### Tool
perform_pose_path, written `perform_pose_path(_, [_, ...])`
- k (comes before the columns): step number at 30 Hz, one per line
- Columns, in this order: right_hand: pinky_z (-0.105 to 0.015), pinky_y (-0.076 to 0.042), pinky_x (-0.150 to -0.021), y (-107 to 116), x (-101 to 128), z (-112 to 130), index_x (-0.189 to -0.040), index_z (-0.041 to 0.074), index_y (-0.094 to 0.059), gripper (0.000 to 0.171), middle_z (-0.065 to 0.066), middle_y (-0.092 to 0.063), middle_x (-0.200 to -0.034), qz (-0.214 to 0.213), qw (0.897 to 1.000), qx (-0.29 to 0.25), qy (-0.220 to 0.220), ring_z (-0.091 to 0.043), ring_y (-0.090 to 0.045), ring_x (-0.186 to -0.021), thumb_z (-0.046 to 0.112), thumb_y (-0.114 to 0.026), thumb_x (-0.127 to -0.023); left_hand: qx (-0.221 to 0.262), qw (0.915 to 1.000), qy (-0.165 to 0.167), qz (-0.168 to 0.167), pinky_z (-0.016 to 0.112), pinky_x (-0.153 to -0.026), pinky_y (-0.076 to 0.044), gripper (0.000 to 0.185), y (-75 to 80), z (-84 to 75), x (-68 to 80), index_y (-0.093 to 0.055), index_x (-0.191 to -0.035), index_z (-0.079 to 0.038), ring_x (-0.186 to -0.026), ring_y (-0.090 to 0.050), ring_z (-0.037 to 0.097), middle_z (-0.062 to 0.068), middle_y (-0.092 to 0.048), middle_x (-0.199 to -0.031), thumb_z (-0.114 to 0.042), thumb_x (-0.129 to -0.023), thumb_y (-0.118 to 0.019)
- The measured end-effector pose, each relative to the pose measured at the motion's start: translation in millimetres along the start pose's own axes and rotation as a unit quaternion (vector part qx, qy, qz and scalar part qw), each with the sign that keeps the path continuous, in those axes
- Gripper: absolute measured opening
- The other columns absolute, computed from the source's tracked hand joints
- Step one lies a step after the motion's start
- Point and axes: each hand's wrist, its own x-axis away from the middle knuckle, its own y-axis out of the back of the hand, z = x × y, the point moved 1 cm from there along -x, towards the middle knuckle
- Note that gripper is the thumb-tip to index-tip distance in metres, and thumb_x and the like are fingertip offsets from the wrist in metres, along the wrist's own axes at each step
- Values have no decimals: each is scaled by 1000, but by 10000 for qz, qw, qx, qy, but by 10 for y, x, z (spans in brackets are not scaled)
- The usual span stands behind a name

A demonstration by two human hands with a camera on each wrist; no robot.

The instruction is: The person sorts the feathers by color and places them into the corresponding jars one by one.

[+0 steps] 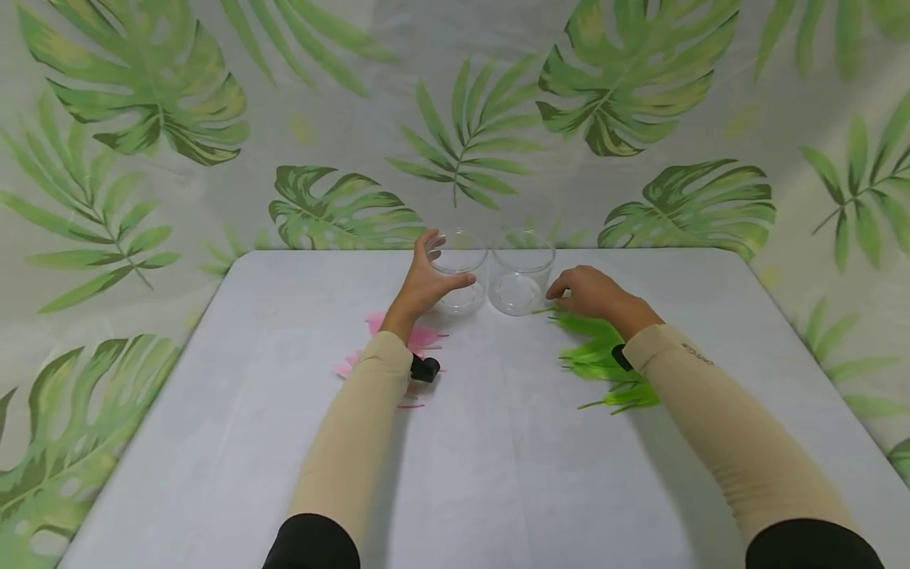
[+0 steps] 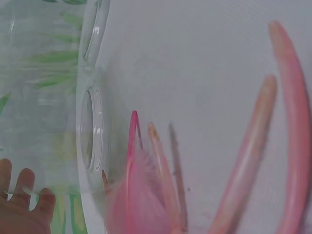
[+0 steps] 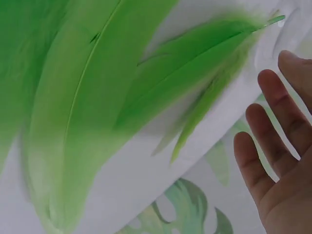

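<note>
Two clear plastic cups stand side by side near the table's far edge. My left hand [image 1: 425,280] holds the left cup [image 1: 475,257], thumb across its front and fingers round its far left side; fingertips show at its wall in the left wrist view. The right cup [image 1: 522,269] stands beside it. My right hand [image 1: 593,294] is just right of the right cup, over the tip of the green feathers [image 1: 593,348]. In the right wrist view its fingers [image 3: 275,102] are relaxed and apart from the green feather [image 3: 195,63], with nothing held.
Pink feathers [image 1: 423,338] lie under my left forearm, their quills [image 2: 248,156] pointing toward the cups in the left wrist view. A white cloth covers the table [image 1: 483,450]. Behind it hangs a leaf-patterned backdrop [image 1: 341,118].
</note>
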Motion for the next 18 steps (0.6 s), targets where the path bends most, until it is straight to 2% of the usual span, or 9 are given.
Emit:
perform_pose_path(8, [-48,-53,-92,-137,-68,-51,-108,2,-75,20,-18,-72,-110,146,9986,-377,-327,-33,-65,-103,9,-68,-91,-112,9999,-16,-6,51,-119,-32,109,-16,24,-22,-11,-157,-17,-151,-26,31,10,-28,-162,-25,-78,-85])
perform_pose_path(18, [-46,-53,-86,-205,-89,-63,-91,5,-77,7,-14,-72,-96,-55,9997,-246,-81,-29,-66,-91,7,-70,-89,-157,9999,-35,32,51,-120,-30,107,-14,30,-20,-10,-157,-16,-152,-24,31,9,-27,-163,-24,-80,-83])
